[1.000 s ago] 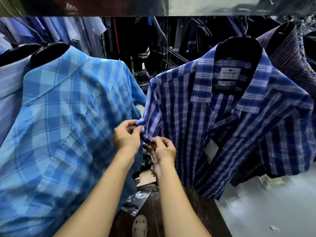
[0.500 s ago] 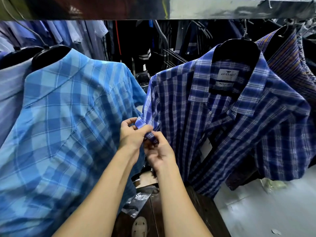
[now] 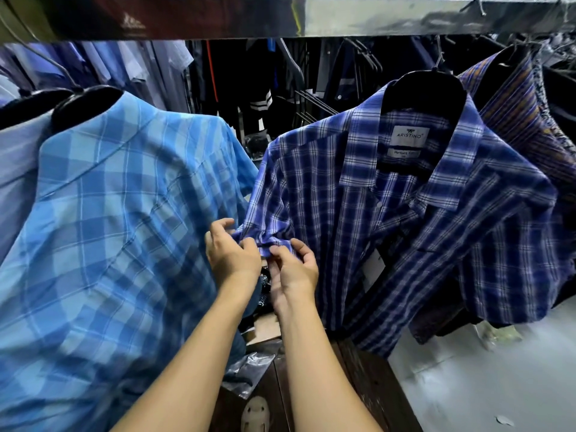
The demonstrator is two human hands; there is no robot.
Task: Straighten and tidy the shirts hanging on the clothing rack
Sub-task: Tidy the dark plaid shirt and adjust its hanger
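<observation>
A dark blue plaid shirt [image 3: 389, 213] hangs on a black hanger [image 3: 424, 92] from the metal rail [image 3: 405, 14], collar open, with a white label inside. My left hand [image 3: 232, 254] and my right hand [image 3: 294, 269] both pinch the hem of its short left sleeve [image 3: 265, 226], which is bunched between my fingers. To the left a light blue plaid shirt [image 3: 109, 244] hangs on another black hanger, turned away, its side brushing my left forearm.
A brown-and-purple striped shirt [image 3: 514, 104] hangs at the far right. More shirts and dark clothes hang behind on a second row. Below lie a dark wooden surface [image 3: 367, 385], a crumpled plastic bag [image 3: 249, 372] and a pale floor at the right.
Both hands have worked along the sleeve hem, bunching and folding it. The dark blue shirt has swung slightly to the right.
</observation>
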